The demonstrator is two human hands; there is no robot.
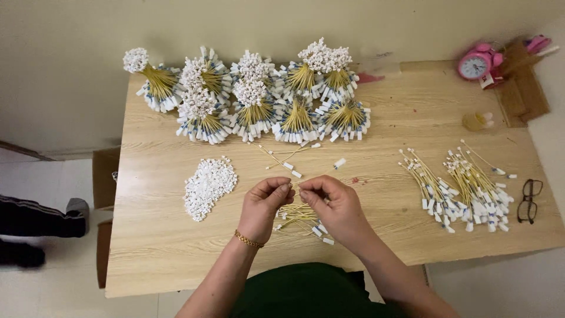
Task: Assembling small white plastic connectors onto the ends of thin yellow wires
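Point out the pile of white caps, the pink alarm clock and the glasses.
pile of white caps [209, 185], head view, middle of the heap.
pink alarm clock [474, 66], head view, its dial.
glasses [529, 200], head view, the frame.

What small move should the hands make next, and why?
Probably press the small white cap onto the yellow stick's tip: the left hand and right hand pinch together over loose sticks, with a cap pile at left and finished bundles behind.
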